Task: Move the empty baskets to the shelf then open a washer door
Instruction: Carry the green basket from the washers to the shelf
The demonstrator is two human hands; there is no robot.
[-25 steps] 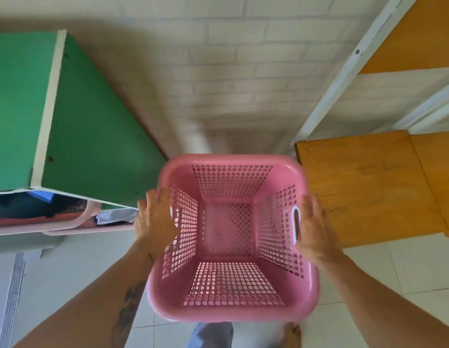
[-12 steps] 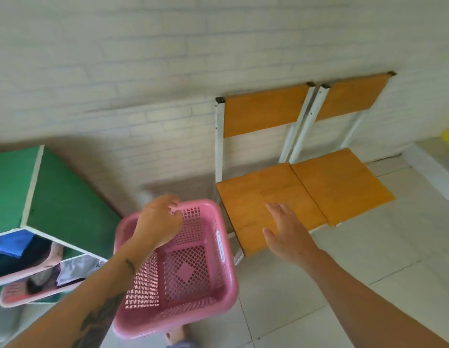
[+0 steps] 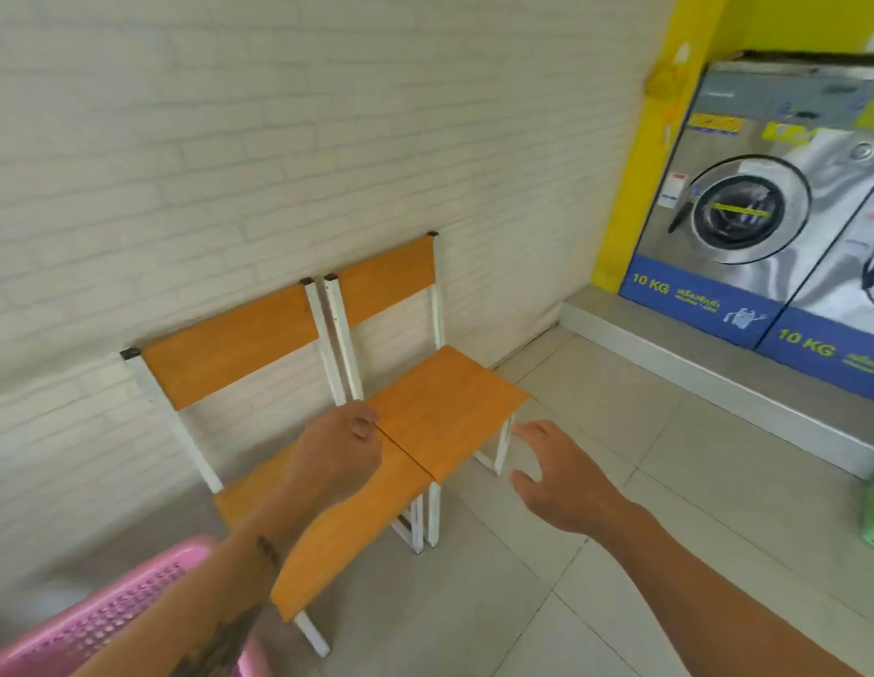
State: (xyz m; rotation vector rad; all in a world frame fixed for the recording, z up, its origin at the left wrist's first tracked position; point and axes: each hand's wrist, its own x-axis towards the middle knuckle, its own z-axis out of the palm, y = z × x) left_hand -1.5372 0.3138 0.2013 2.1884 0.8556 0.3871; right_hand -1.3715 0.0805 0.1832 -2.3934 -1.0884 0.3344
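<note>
Pale floor tiles [image 3: 596, 569] run to a white brick wall [image 3: 229, 139]. Nearest, at the lower left corner of the view, a pink perforated plastic basket [image 3: 98, 623] lies partly hidden under the left forearm. Both hands are empty: the left hand [image 3: 334, 459] loosely curled, the right hand [image 3: 564, 481] spread wide. Behind them stand two orange wooden chairs with white frames [image 3: 444, 417]. Farthest, steel front-loading washers [image 3: 767, 202], round doors closed, facing the room, read "10 KG".

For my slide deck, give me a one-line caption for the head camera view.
Both hands free, left hand and right hand over two chairs, washer ahead.
</note>
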